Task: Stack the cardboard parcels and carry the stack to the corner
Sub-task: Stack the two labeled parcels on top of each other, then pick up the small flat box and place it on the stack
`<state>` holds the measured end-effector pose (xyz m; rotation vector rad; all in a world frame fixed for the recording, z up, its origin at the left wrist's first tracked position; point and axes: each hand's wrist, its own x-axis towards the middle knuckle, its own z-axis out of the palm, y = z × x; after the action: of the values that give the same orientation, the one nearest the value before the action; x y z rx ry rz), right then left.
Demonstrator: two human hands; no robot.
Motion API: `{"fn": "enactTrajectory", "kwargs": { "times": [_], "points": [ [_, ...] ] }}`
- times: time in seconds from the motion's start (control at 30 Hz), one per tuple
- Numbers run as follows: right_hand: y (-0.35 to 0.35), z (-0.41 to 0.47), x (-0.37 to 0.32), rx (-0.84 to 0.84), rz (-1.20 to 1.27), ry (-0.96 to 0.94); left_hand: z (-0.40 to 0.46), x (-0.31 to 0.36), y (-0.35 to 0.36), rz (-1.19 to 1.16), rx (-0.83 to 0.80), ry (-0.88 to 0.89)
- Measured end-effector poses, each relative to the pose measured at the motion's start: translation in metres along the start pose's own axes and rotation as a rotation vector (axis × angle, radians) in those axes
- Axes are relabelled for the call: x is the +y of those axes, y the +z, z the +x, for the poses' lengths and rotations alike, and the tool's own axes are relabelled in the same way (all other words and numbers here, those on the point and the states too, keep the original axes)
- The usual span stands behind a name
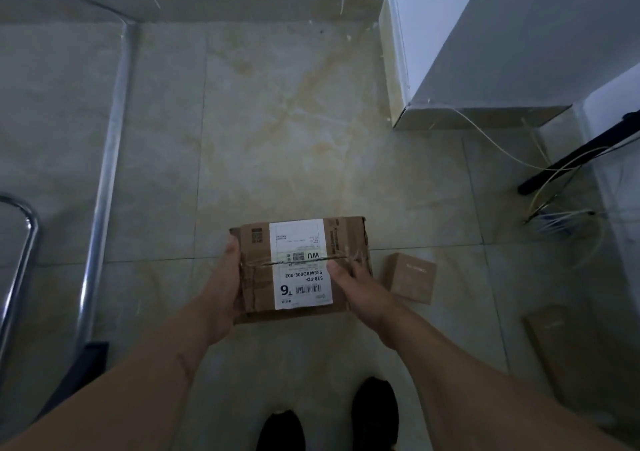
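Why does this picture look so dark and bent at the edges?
Head view: the room is dim, so the floor looks murky and grainy; only the white label on the box held by the hands stands out. The wide-angle lens bows the metal pipe and stretches the forearms.

Place: dim indoor room, kind unclear
Evidence: tiled floor (277,121), white wall (519,28) far right, loose cables (561,187) right

Right hand (360,286) hides the parcel's (256,277) right edge; label (300,263) small print perhaps unreadable.
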<state>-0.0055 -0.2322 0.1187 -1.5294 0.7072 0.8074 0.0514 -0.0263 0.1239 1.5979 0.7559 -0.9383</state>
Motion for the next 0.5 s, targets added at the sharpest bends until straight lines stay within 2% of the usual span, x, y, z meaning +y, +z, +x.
{"fn": "enactTrajectory", "kwargs": {
  "times": [0.17,0.27,0.3,0.37,0.4,0.5],
  "points": [
    [-0.001,0.003,0.000,0.033,0.017,0.005,-0.012,0.010,0.009,-0.013,0.042,0.052],
    [-0.013,0.002,-0.002,0.121,0.011,-0.019,-0.015,0.004,0.018,-0.061,0.213,0.152],
    [-0.019,0.002,-0.001,0.151,0.017,-0.022,-0.013,-0.001,0.021,0.019,0.276,0.225],
    [-0.036,0.001,0.007,0.232,0.017,0.014,-0.011,-0.017,0.030,0.397,0.345,0.404],
    [-0.046,0.002,0.012,0.270,0.026,0.046,-0.012,-0.024,0.039,0.512,0.345,0.482],
    [-0.082,-0.001,0.032,0.357,0.091,0.089,-0.033,-0.022,0.092,0.552,0.205,0.668]
  ]
}}
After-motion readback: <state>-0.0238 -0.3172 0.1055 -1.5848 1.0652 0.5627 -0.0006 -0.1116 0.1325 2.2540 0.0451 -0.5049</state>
